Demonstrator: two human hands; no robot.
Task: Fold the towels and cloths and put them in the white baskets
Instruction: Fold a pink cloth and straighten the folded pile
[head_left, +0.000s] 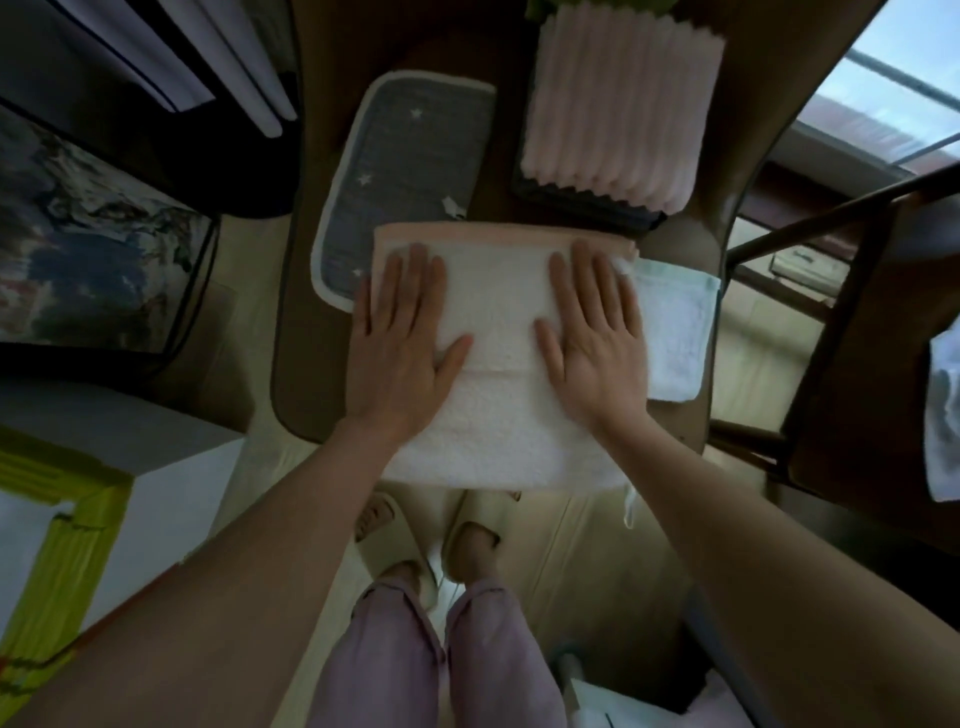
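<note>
A folded white towel (498, 415) with a peach band along its far edge lies on the near end of a small brown table (291, 364), its near edge hanging slightly over the table. My left hand (402, 343) and my right hand (597, 338) both press flat on it, fingers spread, holding nothing. Partly under the towel lie a grey cloth with white stars and a white border (400, 171) on the left and a pale blue cloth (675, 338) on the right. A pink ribbed towel (618, 104) lies folded farther back on a dark tray. No white basket is clearly visible.
A dark wooden chair (852, 332) stands to the right with a white cloth (943, 415) on it. A white box with yellow-green tape (78, 519) sits at the lower left. My slippered feet (431, 540) stand on the pale floor below the table.
</note>
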